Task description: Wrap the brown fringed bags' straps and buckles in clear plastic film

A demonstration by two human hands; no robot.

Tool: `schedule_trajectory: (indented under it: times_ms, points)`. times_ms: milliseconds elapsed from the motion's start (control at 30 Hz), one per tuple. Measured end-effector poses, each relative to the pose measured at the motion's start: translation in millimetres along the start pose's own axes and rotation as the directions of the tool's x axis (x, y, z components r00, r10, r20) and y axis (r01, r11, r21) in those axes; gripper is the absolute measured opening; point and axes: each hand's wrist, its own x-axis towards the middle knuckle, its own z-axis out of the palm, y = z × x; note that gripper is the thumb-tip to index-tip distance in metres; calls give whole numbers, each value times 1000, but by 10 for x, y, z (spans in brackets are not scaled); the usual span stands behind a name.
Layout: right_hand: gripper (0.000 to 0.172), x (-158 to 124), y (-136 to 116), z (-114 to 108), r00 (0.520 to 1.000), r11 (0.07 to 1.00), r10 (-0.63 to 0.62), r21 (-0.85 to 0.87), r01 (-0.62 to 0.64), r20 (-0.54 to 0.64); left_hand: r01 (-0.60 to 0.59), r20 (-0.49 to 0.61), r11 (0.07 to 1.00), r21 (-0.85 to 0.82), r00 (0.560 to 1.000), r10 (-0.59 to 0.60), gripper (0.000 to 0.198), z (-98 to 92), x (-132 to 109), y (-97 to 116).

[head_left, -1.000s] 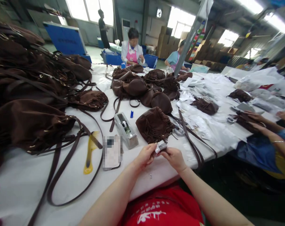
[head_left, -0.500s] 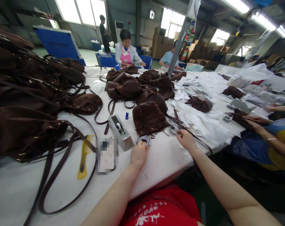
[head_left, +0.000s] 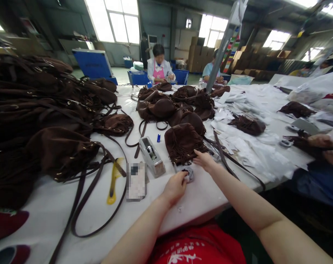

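Note:
My left hand (head_left: 176, 187) is closed, fingers bent onto a small greyish clear-plastic bundle (head_left: 189, 173) with something dark in it. Just beyond lies a dark brown fringed bag (head_left: 180, 141), its lower edge towards me. My right hand (head_left: 205, 161) reaches to that bag's lower right corner, fingers stretched out and slightly apart at the fringe; whether they press on it I cannot tell. To the left of the bag stands a clear tape dispenser (head_left: 152, 157), with a small blue object (head_left: 158, 138) behind it.
Brown bags (head_left: 64, 150) pile up on the left, with more (head_left: 163, 106) at the middle back. A yellow comb (head_left: 112, 189) and a blurred-out flat item (head_left: 136, 182) lie left. White wrappings (head_left: 246, 146) cover the right. A metal post (head_left: 220, 51) rises behind; co-workers sit around the table.
My right hand has moved left from the straps and a clear plastic piece to the fringed bag's corner. My left hand stays on the plastic bundle. The view has turned left.

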Motion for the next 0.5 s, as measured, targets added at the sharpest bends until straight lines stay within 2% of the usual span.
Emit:
schedule_trajectory:
  times_ms: [167, 267, 333, 433, 500]
  points:
    - [23, 45, -286, 269, 994, 950, 101, 293, -112, 51, -22, 12, 999, -24, 1000, 22, 35, -17, -37, -1]
    - [21, 3, -437, 359, 990, 916, 116, 378, -137, 77, -56, 8, 998, -36, 998, 56, 36, -16, -58, 12]
    - [16, -39, -526, 397, 991, 905, 110, 406, -130, 72, -72, -47, 997, -18, 996, 71, 38, -23, -84, 31]
    - [6, -78, -747, 296, 999, 899, 46, 435, -47, 11, -74, -221, 997, 26, 972, 78, 46, -63, -135, 56]
    - [3, -72, -1016, 39, 998, 898, -32, 437, 55, -59, -71, -321, 997, 22, 944, 75, 51, -99, -166, 70]
